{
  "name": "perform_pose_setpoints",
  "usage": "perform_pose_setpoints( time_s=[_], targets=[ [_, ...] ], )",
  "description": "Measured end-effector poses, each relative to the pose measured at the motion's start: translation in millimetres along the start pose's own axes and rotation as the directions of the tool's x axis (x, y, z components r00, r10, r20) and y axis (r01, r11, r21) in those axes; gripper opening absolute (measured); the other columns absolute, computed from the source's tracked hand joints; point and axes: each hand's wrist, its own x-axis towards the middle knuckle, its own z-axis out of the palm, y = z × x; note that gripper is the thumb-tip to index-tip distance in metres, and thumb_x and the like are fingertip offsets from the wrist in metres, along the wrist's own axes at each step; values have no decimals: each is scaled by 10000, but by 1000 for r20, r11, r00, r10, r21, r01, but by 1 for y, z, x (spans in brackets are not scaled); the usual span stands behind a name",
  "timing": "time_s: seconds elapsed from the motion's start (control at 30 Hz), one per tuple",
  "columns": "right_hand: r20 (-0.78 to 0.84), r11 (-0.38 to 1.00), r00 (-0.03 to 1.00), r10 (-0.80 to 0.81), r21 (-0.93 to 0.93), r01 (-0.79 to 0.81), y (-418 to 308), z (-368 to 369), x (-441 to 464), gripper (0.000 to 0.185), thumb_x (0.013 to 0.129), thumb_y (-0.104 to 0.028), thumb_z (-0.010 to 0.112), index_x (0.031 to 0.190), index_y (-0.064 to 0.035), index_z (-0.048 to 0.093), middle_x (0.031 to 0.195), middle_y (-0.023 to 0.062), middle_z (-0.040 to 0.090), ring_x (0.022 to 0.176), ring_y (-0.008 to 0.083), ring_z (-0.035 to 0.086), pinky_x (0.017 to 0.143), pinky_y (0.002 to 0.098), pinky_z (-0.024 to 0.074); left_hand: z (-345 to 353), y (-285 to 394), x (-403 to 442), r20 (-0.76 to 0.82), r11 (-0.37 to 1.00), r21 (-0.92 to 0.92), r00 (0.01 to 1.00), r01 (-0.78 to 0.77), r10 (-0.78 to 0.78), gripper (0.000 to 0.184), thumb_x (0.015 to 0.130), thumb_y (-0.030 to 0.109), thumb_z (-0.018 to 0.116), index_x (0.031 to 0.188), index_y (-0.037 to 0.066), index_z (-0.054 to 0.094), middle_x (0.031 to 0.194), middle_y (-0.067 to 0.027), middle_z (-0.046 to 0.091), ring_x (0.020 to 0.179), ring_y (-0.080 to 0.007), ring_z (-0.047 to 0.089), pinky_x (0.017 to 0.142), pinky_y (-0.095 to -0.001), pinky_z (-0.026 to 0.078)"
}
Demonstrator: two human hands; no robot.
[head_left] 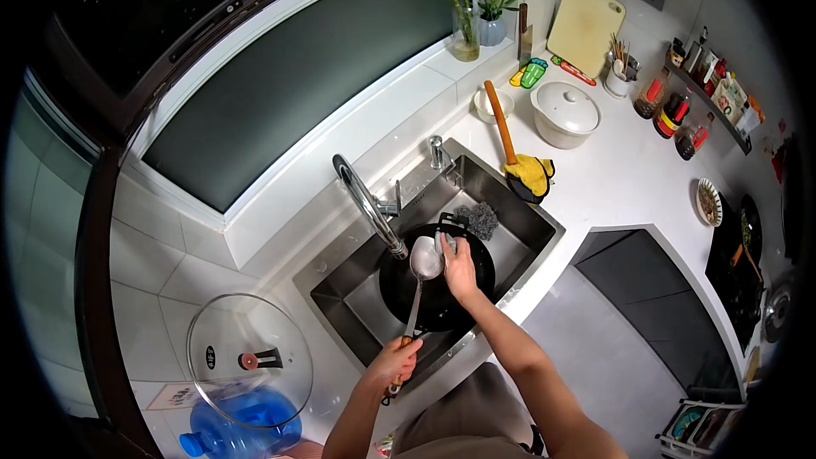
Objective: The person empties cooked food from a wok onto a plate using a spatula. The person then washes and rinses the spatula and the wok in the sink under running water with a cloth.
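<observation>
My left hand [395, 362] is wrapped round the handle of a metal ladle [427, 259] with a wooden grip. The ladle's bowl points away from me, just below the faucet's spout [397, 246]. My right hand [459, 270] is closed beside the bowl on a greyish pad [444, 243], partly hidden by its fingers. Both are over a black wok [450, 316], which rests in the steel sink [517, 257]. A grey mesh scrubber [481, 219] lies in the sink beyond the wok.
A glass lid [276, 316] and a blue water jug [242, 425] are at the left. A white lidded pot [567, 115], a wooden-handled tool [501, 123] and a yellow-black cloth [531, 177] sit on the counter behind the sink. Seasoning jars [674, 113] and a stove [733, 276] are right.
</observation>
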Motion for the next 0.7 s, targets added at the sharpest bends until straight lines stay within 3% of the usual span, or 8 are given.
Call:
perform_pose_setpoints(
  time_s=[0.1, 0.17, 0.23, 0.3, 0.43, 0.5, 0.57, 0.7],
  targets=[
    [63, 997, 997, 48, 61, -52, -11, 9, -23, 602, 696, 97, 540, 1278, -56, 521, 1071, 244, 494, 965, 394, 528, 824, 408, 473, 5, 2, -1, 24, 999, 39, 1000, -17, 16, 346, 926, 327, 565, 722, 115, 383, 516, 43, 334, 360, -61, 313, 336, -234, 273],
    [-52, 981, 987, -155, 108, 160, -24, 6, -34, 599, 689, 134, 528, 1255, -60, 549, 1000, 212, 484, 859, 373, 534, 777, 406, 474, 12, 10, -2, -65, 999, 42, 998, -14, 17, 326, 933, 349, 549, 750, 104, 438, 512, 48, 349, 373, -53, 310, 353, -221, 258],
    [52, 974, 996, 72, 213, -82, -6, 13, -35, 562, 717, 132, 519, 1238, -75, 562, 998, 211, 482, 827, 363, 534, 759, 403, 474, 3, 8, 6, -60, 1000, -17, 998, 9, -10, 334, 945, 361, 516, 763, 92, 440, 513, 41, 343, 370, -58, 300, 350, -226, 259],
    [-59, 989, 990, 129, 83, -124, 18, 13, -21, 450, 788, 77, 513, 1202, -88, 576, 992, 223, 481, 819, 368, 537, 747, 416, 467, -3, 6, 10, -49, 997, -66, 998, 28, -31, 347, 957, 373, 483, 776, 81, 442, 515, 35, 336, 366, -62, 289, 346, -231, 259],
    [1, 941, 957, 289, 186, -284, 4, -28, -14, 413, 813, 47, 509, 1199, -88, 563, 1003, 215, 496, 816, 398, 524, 751, 437, 452, -13, -5, 35, -186, 966, 177, 958, -187, 219, 278, 941, 302, 529, 822, 61, 462, 562, 12, 400, 389, -74, 341, 362, -236, 301],
    [-37, 962, 997, 60, 269, -48, -21, -35, -32, 418, 794, 57, 519, 1175, -100, 587, 1003, 199, 506, 791, 375, 532, 731, 418, 458, -12, -7, 42, -203, 906, 320, 914, -279, 353, 253, 932, 272, 551, 833, 57, 463, 589, -2, 452, 408, -80, 401, 370, -241, 325],
    [337, 951, 940, 50, 271, -147, -50, -46, -61, 485, 759, 72, 533, 1202, -118, 581, 1028, 180, 510, 811, 330, 544, 715, 373, 476, 1, 5, 41, -272, 940, 300, 930, -162, 247, 181, 899, 193, 598, 866, 54, 487, 696, -37, 577, 548, -86, 564, 413, -238, 383],
    [254, 940, 925, -281, 266, 212, -71, -36, -89, 580, 695, 48, 569, 1247, -127, 556, 1062, 156, 506, 994, 321, 534, 811, 334, 497, 4, 6, 51, -309, 853, 479, 869, -209, 386, 192, 847, 164, 644, 878, 20, 520, 784, -124, 650, 689, -211, 659, 498, -311, 459]
  ],
)
